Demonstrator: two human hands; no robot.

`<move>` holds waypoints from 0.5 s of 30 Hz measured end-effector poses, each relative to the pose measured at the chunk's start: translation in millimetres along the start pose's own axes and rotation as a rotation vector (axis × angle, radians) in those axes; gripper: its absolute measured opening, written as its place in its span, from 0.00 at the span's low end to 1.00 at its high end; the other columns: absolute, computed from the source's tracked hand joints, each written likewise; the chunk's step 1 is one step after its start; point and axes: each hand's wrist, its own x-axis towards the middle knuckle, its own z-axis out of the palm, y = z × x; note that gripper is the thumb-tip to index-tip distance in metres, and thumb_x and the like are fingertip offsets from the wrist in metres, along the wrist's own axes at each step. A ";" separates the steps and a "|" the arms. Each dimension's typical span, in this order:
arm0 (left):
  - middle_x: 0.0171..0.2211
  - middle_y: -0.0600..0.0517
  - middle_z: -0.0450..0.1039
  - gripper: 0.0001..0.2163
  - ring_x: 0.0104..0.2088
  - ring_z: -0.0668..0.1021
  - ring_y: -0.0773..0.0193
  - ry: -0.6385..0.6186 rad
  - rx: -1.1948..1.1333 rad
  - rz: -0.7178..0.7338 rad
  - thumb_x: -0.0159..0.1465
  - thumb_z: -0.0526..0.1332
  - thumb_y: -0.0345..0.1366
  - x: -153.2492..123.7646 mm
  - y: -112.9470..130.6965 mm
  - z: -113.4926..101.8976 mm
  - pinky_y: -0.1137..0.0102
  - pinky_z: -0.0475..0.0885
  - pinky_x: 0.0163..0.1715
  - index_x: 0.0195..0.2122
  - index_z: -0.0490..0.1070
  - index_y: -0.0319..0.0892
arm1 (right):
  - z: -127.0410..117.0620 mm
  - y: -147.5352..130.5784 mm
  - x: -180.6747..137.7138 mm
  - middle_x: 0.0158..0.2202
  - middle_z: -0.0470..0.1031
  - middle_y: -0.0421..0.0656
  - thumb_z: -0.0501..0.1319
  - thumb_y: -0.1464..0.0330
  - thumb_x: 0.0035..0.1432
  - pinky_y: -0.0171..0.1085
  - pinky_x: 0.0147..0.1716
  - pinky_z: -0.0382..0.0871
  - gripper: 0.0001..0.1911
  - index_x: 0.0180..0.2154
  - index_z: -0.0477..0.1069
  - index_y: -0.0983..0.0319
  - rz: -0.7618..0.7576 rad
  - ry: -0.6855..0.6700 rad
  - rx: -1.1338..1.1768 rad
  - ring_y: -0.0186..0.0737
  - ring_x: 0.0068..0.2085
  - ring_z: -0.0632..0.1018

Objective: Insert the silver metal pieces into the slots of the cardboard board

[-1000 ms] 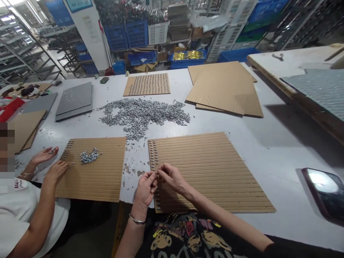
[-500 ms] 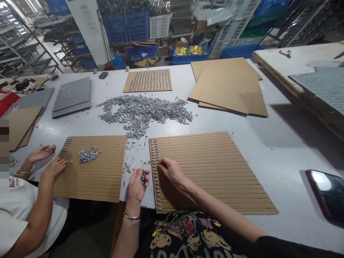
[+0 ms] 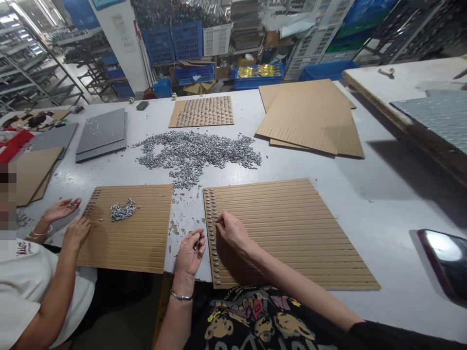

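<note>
The left hand (image 3: 189, 250) cups metal pieces (image 3: 196, 244), grip closed on them, beside the slotted board (image 3: 292, 233). The right hand (image 3: 229, 228) touches its left column; that grip I cannot tell. Only 1 column is filled; the rest lies bare.

- left hand (image 3: 189, 253) at 6 o'clock curls over metal pieces (image 3: 196, 244), count unreadable
- dark glossy slab (image 3: 447, 262) at 4 o'clock, chopped by the edge
</note>
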 end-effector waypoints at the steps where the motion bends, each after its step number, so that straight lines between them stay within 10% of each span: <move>1: 0.29 0.49 0.72 0.12 0.25 0.70 0.74 0.003 0.005 -0.008 0.51 0.70 0.30 -1.3 -0.4 0.9 0.81 0.62 0.18 0.36 0.75 0.34 | -2.9 -1.3 -1.6 0.30 0.73 0.42 0.59 0.73 0.56 0.34 0.32 0.62 0.05 0.37 0.68 0.61 0.003 0.005 0.049 0.38 0.32 0.72; 7: 0.28 0.52 0.71 0.12 0.22 0.68 0.77 -0.069 0.020 -0.017 0.52 0.70 0.34 -9.4 -9.8 13.0 0.82 0.59 0.17 0.35 0.71 0.37 | -25.2 -16.7 -33.1 0.30 0.74 0.41 0.58 0.65 0.60 0.34 0.32 0.65 0.07 0.35 0.71 0.61 -0.216 -0.007 0.439 0.36 0.31 0.73; 15: 0.25 0.55 0.66 0.15 0.18 0.62 0.79 -0.102 0.036 -0.162 0.53 0.70 0.40 -12.8 -18.2 24.9 0.82 0.50 0.12 0.32 0.69 0.36 | -23.5 -7.6 -40.6 0.29 0.74 0.41 0.56 0.61 0.62 0.33 0.32 0.67 0.11 0.33 0.71 0.61 -0.147 -0.045 0.579 0.36 0.30 0.73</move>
